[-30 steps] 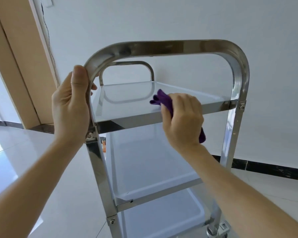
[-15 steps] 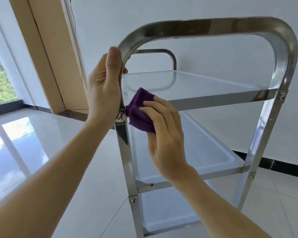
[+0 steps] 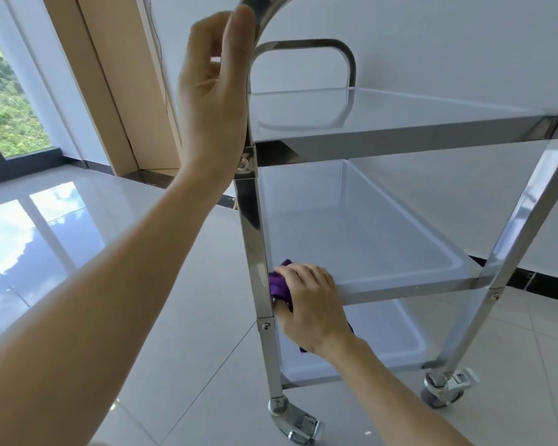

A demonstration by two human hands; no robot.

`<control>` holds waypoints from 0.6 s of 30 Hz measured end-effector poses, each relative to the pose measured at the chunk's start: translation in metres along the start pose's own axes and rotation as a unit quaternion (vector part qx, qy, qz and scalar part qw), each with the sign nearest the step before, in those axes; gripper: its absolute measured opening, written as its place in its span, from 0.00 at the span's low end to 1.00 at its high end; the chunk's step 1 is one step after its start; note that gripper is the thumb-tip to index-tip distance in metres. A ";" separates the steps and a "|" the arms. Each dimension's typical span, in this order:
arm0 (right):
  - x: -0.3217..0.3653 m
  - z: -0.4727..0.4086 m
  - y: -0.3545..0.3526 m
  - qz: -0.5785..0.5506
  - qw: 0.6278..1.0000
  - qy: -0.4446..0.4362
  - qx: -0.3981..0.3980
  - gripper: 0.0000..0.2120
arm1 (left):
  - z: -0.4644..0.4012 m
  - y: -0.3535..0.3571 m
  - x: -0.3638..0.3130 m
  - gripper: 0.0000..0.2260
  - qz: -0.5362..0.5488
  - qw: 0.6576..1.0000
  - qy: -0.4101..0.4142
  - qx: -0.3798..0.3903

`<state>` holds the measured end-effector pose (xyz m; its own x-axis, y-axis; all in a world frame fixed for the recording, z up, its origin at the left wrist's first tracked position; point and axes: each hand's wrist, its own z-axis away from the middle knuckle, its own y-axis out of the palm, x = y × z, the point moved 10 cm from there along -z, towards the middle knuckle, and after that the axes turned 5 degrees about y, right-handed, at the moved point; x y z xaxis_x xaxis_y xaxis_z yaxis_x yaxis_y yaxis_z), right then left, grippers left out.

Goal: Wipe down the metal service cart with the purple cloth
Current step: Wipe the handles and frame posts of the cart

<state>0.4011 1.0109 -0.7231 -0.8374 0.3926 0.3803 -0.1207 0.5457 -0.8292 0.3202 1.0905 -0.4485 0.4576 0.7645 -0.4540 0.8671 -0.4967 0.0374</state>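
On the tiled floor [image 3: 181, 365], the cart [image 3: 400, 140] top is cropped; right hand [image 3: 313, 309] grips mostly hidden cloth [image 3: 279, 286], left hand [image 3: 213, 91] loosely open.

- Our right hand [image 3: 313, 309] now holds the purple cloth [image 3: 279, 284] far lower on the cart's near left post [image 3: 255, 252], at the middle shelf [image 3: 409, 288], no longer up by the top shelf's front rim.
- Our left hand [image 3: 213, 94] loosens its grip on the handle bend [image 3: 264, 11], fingers now nearly straight.
- The casters [image 3: 298, 423] come into view.
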 end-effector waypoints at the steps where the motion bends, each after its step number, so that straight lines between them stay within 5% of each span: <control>1: -0.001 0.000 0.000 -0.016 1.000 -0.006 0.024 0.27 | 0.006 0.000 0.004 0.13 -0.007 1.000 -0.014 0.004; 5: -0.017 0.002 0.008 -0.099 0.977 -0.012 0.186 0.34 | 0.055 0.005 0.024 0.21 -0.007 0.996 -0.073 0.052; 8: -0.027 0.001 0.012 -0.021 0.970 -0.061 0.232 0.38 | 0.093 0.005 0.037 0.31 -0.004 0.993 -0.079 0.093; 14: -0.005 0.007 0.014 0.173 0.969 -0.166 0.054 0.40 | 0.153 0.008 0.070 0.39 -0.049 0.987 -0.089 0.124; 18: 0.020 0.006 0.012 0.160 0.975 -0.139 -0.064 0.25 | 0.150 0.005 0.072 0.36 -0.035 0.994 -0.058 0.082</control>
<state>0.3798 1.0212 -0.7276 -0.9360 0.3508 -0.0297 0.2224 0.5238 -0.8223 0.3283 1.0816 -0.6141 0.3642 0.7517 -0.5498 0.8472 -0.5126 -0.1395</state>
